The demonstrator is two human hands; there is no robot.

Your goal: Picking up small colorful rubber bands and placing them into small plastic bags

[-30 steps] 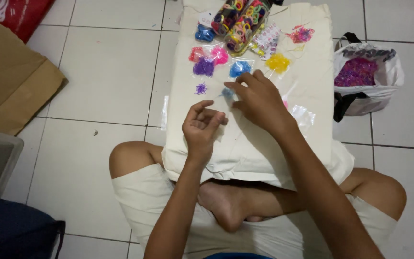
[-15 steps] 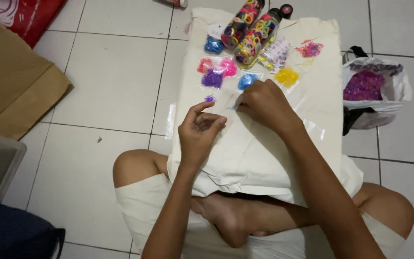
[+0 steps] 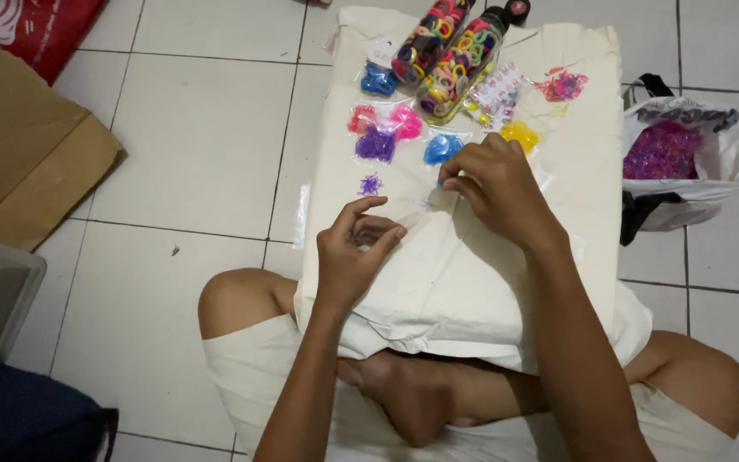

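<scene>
1. Beyond our right hand [image 3: 498, 190], small clear packets of purple [image 3: 376, 144], pink [image 3: 407, 121] and blue bands [image 3: 442, 149] already lie filled on the cream cushion [image 3: 464, 282].
2. Our right hand pinches a clear packet [image 3: 434, 198] holding few blue bands.
3. Our left hand [image 3: 351, 257] is loosely curled, holding nothing that we can see.
4. A loose purple clump [image 3: 370, 184] lies unbagged just ahead of it.

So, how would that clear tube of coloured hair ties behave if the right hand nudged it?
The clear tube of hair ties lies on its side on the soft cream cushion, so it would probably roll, though the padding may slow it. It looks packed full of small elastic loops, so likely light. The right hand is beside the small bags instead.
</scene>
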